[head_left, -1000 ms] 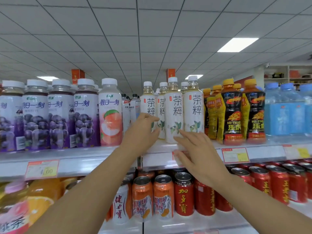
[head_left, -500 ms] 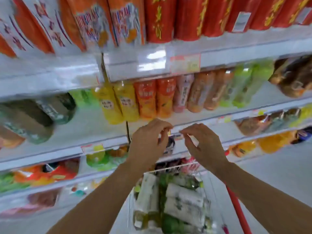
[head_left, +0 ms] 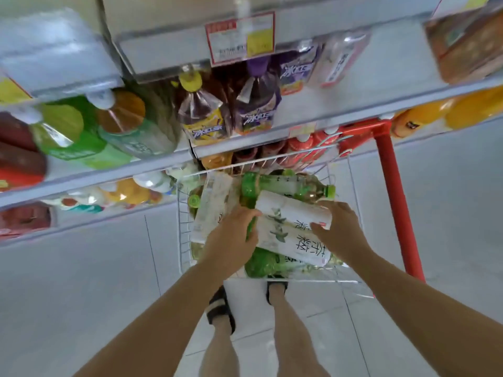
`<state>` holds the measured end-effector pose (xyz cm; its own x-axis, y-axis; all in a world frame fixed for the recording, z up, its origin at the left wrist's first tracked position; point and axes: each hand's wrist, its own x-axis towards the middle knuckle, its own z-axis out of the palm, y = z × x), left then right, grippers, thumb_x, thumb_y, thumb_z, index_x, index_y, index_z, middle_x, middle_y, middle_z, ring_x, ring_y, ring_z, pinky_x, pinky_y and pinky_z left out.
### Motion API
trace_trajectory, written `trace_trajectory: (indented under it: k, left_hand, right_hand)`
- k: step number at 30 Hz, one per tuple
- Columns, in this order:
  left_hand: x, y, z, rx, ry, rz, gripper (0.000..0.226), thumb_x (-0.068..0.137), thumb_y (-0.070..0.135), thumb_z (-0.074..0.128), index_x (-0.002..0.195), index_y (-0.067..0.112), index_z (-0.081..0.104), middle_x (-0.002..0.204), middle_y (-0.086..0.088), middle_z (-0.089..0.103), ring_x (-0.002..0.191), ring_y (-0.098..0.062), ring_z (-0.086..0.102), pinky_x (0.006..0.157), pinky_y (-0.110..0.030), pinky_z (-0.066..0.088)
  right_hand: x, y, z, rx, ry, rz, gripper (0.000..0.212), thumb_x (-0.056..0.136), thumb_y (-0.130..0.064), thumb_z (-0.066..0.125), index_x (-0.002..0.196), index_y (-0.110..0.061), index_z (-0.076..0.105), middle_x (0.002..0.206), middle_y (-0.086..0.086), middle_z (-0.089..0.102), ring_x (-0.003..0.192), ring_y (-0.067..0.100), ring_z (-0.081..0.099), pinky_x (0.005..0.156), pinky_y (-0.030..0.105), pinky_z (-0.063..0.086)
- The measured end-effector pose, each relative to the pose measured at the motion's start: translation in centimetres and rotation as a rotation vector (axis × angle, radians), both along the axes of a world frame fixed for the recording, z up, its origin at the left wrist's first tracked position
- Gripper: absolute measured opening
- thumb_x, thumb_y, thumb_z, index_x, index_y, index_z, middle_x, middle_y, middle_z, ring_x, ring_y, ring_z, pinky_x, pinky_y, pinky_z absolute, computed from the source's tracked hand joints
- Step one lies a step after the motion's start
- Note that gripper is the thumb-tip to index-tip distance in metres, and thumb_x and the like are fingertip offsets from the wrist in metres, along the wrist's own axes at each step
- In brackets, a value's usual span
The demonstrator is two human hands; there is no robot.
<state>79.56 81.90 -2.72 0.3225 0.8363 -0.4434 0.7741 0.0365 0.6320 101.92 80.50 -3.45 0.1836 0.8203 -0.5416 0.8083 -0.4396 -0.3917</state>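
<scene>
Beneath drink shelves (head_left: 353, 85), at frame centre, left hand (head_left: 231, 236) and right hand (head_left: 339, 229) grasp the tea bottle (head_left: 290, 229); lift it level, clearing the basket (head_left: 181, 227).

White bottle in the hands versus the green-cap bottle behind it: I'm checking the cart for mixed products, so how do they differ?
The white bottle is wrapped almost wholly in a white label with leaf sprigs and black characters; the green-cap bottle shows green at both ends. The left hand and right hand grip the white bottle; the green-cap bottle lies untouched. Both lie sideways in the cart.
</scene>
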Motion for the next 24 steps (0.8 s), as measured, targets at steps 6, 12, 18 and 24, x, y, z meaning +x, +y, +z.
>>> trace_trajectory:
  k: [6, 12, 18, 24]
  left_hand:
    - [1.8, 1.0, -5.6, -0.095, -0.036, -0.033, 0.06, 0.095, 0.033, 0.048, 0.148, 0.025, 0.021, 0.149, 0.0, 0.023, 0.124, -0.018, 0.042, 0.1, -0.032, 0.034]
    - [3.6, 2.3, -6.4, -0.032, 0.026, -0.147, 0.061, 0.091, 0.041, 0.053, 0.145, 0.035, 0.025, 0.155, 0.005, 0.002, 0.132, -0.02, 0.034, 0.104, -0.038, 0.035]
    - [3.8, 4.2, -5.5, 0.234, 0.144, -0.428, 0.074, 0.087, 0.047, 0.057, 0.147, 0.033, 0.017, 0.154, 0.01, 0.02, 0.144, -0.016, 0.01, 0.115, -0.046, -0.004]
    - [3.4, 6.0, -5.3, 0.2, 0.077, -0.285, 0.078, 0.077, 0.04, 0.069, 0.142, 0.023, 0.029, 0.137, 0.002, 0.043, 0.113, -0.017, 0.051, 0.094, -0.035, 0.047]
  right_hand:
    - [1.1, 0.3, -4.0, -0.149, -0.101, 0.102, 0.078, 0.077, -0.057, 0.063, 0.141, -0.023, 0.033, 0.138, 0.004, 0.048, 0.123, 0.027, 0.047, 0.108, 0.04, 0.031]
    - [1.9, 1.3, -3.1, -0.149, 0.026, 0.04, 0.083, 0.062, -0.056, 0.077, 0.133, -0.026, 0.045, 0.127, 0.0, 0.057, 0.112, 0.022, 0.053, 0.093, 0.037, 0.043]
    - [0.9, 2.3, -0.6, 0.294, -0.202, 0.31, 0.067, 0.062, -0.052, 0.078, 0.122, -0.028, 0.059, 0.109, -0.001, 0.067, 0.1, 0.025, 0.06, 0.096, 0.037, 0.04]
    - [0.5, 6.1, 0.3, 0.394, 0.034, 0.459, 0.052, 0.067, -0.037, 0.079, 0.114, -0.018, 0.065, 0.105, 0.001, 0.069, 0.095, 0.022, 0.061, 0.09, 0.033, 0.042]
